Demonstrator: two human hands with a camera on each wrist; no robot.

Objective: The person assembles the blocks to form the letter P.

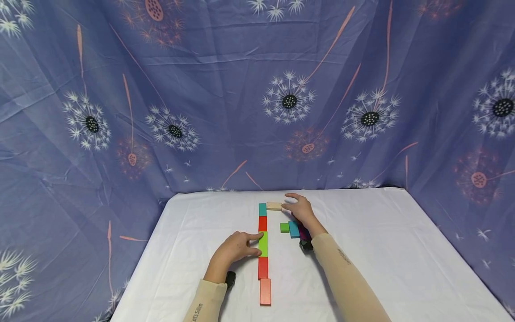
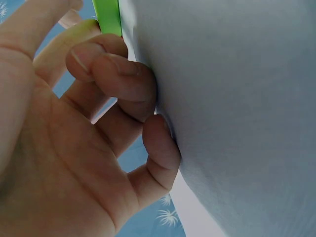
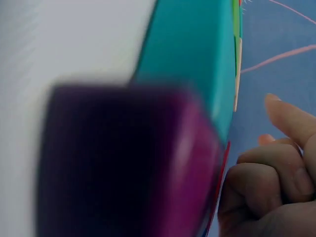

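Observation:
In the head view, my left hand (image 1: 237, 247) touches a lime green block (image 1: 263, 244) with its thumb and index fingertips, near the block's two ends. The other fingers are curled against the white cloth in the left wrist view. That block lies in a line with a teal block (image 1: 263, 209), red blocks (image 1: 263, 268) and a salmon block (image 1: 265, 292). My right hand (image 1: 301, 210) is at the right end of a pale wooden block (image 1: 274, 206), index finger extended and thumb tip at that end. The wooden block lies crosswise beside the teal one.
Below the right wrist lie a short green block (image 1: 284, 227), a blue block (image 1: 294, 229) and a purple block (image 3: 190, 163), side by side. A white cloth (image 1: 193, 237) covers the table. Behind it hangs a blue curtain (image 1: 225, 112) with dandelion prints.

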